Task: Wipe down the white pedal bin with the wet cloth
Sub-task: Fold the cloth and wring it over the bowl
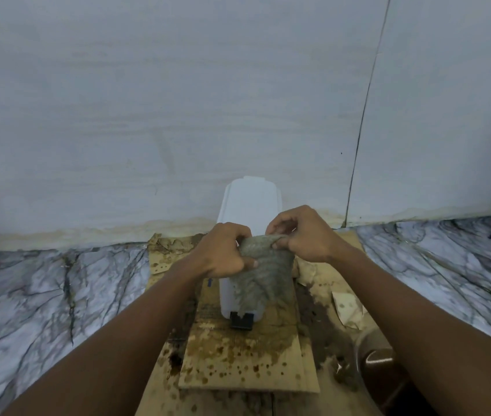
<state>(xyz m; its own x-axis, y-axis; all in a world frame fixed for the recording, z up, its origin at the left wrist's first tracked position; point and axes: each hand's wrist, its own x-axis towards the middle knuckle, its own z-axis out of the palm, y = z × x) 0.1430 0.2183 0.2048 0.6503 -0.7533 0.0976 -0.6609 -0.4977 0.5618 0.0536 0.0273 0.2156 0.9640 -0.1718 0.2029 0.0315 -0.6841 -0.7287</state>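
White plastic pedal bin (250, 202): upright on stained, spotted cardboard (238, 364), back close to the pale wall (178, 100); black pedal (241, 321) at the base, facing the camera. Grey wet cloth (265, 280): draped down the bin's front, lower edge reaching the pedal. Left hand (223, 255): clenched on the cloth's upper left edge. Right hand (301, 235): pinching the upper right edge. Marble-veined floor (58, 289) on either side of the cardboard.
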